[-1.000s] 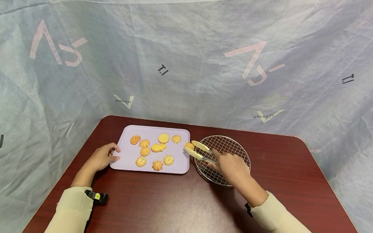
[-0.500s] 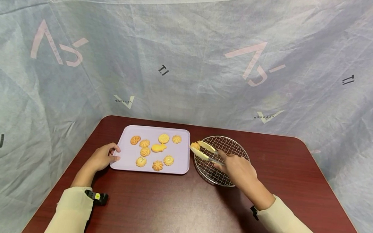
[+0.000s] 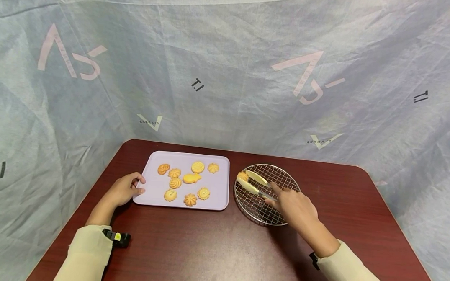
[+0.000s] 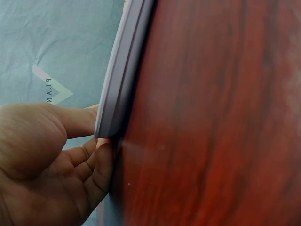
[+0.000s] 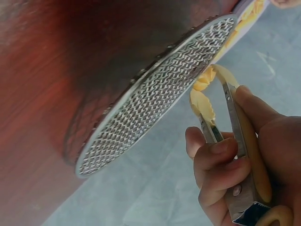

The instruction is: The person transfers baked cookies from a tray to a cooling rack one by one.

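Note:
My left hand pinches the left edge of a lilac rectangular tray; in the left wrist view the thumb is on one face of the rim and the fingers are on the other. Several golden cookies of different shapes lie on the tray, one of them a fish-shaped cookie. With my right hand I grip metal tongs with cream tips. Between those tips is a ridged cookie, over the left part of a round wire rack. In the right wrist view the cookie appears above the mesh.
Tray and rack stand side by side on a dark red wooden table, a narrow gap between them. A grey printed cloth hangs behind and at both sides of the table.
The tongs and the cookie in them have moved right, from the tray's right edge to over the rack. My left hand and the tray have stayed put.

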Demonstrator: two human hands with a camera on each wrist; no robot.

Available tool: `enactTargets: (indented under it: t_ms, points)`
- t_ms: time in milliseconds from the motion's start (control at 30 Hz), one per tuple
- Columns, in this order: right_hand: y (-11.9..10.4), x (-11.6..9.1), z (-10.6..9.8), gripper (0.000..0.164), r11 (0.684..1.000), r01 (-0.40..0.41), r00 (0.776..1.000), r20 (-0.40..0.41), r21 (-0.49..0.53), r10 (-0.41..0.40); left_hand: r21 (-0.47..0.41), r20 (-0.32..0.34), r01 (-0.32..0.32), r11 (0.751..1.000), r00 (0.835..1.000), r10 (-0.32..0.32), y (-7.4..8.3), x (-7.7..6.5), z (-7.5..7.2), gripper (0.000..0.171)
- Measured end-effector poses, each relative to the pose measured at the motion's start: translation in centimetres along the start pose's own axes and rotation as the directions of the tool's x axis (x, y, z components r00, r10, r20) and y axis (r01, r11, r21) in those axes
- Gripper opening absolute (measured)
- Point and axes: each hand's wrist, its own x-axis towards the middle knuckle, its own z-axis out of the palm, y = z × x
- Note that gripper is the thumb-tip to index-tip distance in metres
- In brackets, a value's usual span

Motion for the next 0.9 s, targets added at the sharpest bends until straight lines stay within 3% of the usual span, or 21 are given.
enactTargets:
  t_ms: [400, 667, 900]
  points:
    - [1.2, -0.2, 0.2, 0.065, 0.996, -0.083, 0.994, 0.081, 0.032, 0.080, 0.000, -0.010, 0.006, 1.000, 1.000, -0.006, -0.1, 0.1, 0.1, 0.021]
    - [1.9, -0.3, 0.4, 0.060, 0.996, -0.085, 0.994, 0.063, 0.025, 0.084, -0.012, 0.003, 0.000, 1.000, 1.000, 0.000, 0.0, 0.0, 0.0, 0.022]
    - [2.6, -0.3, 0.4, 0.064, 0.992, -0.122, 0.987, 0.110, 0.040, 0.117, -0.017, 0.002, -0.006, 1.000, 1.000, 0.006, -0.1, 0.0, 0.0, 0.022]
